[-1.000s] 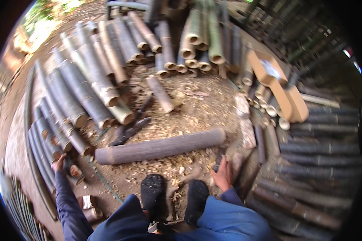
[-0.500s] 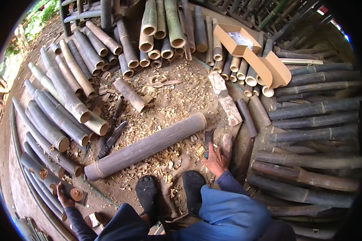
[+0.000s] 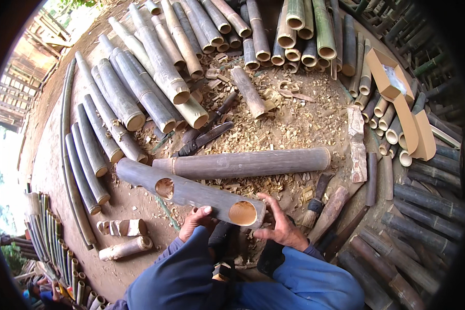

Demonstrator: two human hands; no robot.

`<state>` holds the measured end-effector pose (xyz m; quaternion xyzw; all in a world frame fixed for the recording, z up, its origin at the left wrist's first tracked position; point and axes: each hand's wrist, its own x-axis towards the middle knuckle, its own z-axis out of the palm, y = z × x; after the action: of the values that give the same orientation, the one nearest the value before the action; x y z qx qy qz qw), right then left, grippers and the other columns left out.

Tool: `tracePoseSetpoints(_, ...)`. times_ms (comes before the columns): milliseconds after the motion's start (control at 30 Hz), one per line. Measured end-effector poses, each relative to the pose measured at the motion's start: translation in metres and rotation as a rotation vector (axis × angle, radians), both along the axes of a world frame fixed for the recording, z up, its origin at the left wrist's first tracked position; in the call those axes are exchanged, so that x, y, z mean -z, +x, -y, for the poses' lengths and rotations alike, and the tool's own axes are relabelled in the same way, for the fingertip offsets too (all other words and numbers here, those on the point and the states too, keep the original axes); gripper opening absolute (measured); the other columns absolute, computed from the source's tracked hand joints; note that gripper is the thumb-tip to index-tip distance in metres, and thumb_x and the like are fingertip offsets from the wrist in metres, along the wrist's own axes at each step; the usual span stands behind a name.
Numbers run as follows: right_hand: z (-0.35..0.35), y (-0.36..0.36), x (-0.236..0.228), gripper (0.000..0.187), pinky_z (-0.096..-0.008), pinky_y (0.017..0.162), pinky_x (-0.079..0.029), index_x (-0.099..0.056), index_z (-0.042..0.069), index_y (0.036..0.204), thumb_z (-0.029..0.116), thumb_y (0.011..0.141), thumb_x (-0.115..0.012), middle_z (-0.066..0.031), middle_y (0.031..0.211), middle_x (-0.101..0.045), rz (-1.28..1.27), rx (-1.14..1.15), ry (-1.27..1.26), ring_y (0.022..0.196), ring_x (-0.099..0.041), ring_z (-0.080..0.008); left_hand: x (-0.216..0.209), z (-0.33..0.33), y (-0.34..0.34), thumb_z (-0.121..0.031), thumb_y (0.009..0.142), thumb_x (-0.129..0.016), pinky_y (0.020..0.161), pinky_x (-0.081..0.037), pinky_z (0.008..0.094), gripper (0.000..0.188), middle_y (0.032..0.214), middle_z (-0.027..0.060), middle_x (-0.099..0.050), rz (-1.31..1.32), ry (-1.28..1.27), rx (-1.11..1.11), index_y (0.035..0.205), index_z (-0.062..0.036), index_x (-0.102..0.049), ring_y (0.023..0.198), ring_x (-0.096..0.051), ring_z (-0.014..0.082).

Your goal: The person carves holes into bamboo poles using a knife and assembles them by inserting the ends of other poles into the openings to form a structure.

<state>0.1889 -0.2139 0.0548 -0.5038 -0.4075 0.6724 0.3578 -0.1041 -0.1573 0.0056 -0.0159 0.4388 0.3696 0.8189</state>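
Note:
A dark bamboo tube [image 3: 201,199] with two round holes cut in its side is held slantwise before my knees. My left hand [image 3: 196,221] grips it from beneath, thumb up against the near side; its other fingers are partly hidden. Around the tube's right end curls my right hand [image 3: 284,227], fingers at the far edge and thumb at the near one. Just beyond lies a thicker bamboo length [image 3: 248,163] on the ground. Right of my right hand rest a dark-handled tool [image 3: 315,204] and a round wooden piece [image 3: 329,209].
Sheathed-looking blades [image 3: 204,139] lie among wood chips [image 3: 289,121]. Bamboo poles [image 3: 139,103] are stacked left, back and right. An open cardboard box [image 3: 390,75] sits at the back right. Two short pale wood pieces [image 3: 125,248] lie at the left. Another person's hand [image 3: 56,290] shows at lower left.
My left hand has lifted the holed bamboo tube from the left and brought it in front of me. My right hand has left the tools and moved onto the tube's end. The view has turned left.

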Motion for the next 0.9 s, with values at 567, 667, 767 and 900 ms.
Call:
tracePoseSetpoints(567,-0.001,0.086,0.057,0.046,-0.0280,0.046,-0.056,-0.057,0.004,0.115,0.044,0.096,-0.067,-0.0089,0.102,-0.062,0.030,0.603,-0.395,0.062,-0.070,-0.0189,-0.032,-0.111,-0.066,-0.015,0.093,-0.074,0.087,-0.052,0.0332,0.043,0.121,0.0092,-0.072,-1.684,1.010,0.160,0.133,-0.0044,-0.063,0.105,-0.067,0.0198)
tracePoseSetpoints(667,-0.005,0.076,0.053,0.047,-0.0282,0.050,-0.058,-0.061,0.003,0.123,0.045,0.101,-0.064,-0.0091,0.107,-0.065,0.089,0.603,-0.331,0.070,-0.071,-0.0183,0.037,-0.131,-0.148,-0.030,0.103,-0.068,0.089,-0.050,0.0289,0.038,0.119,0.0030,-0.071,-1.277,0.607,0.245,0.131,-0.0043,-0.066,0.107,-0.062,0.0129)
tracePoseSetpoints(767,0.003,0.068,0.056,0.048,-0.0267,0.055,-0.058,-0.063,0.002,0.131,0.040,0.102,-0.065,-0.0069,0.109,-0.067,0.109,0.644,-0.239,0.075,-0.068,-0.0137,0.063,-0.130,-0.152,-0.033,0.105,-0.065,0.083,-0.048,0.0268,0.035,0.105,-0.0002,-0.072,-1.114,0.708,0.287,0.120,-0.0024,-0.071,0.094,-0.061,0.0087)
tracePoseSetpoints(900,0.004,0.066,0.066,0.040,-0.0265,0.056,-0.057,-0.066,-0.001,0.124,0.033,0.103,-0.066,-0.0060,0.103,-0.069,0.204,0.678,-0.192,0.073,-0.067,-0.0124,0.062,-0.137,-0.141,-0.034,0.104,-0.066,0.084,-0.049,0.0285,0.038,0.095,0.0019,-0.072,-1.146,0.617,0.258,0.109,0.0035,-0.074,0.089,-0.062,0.0100)
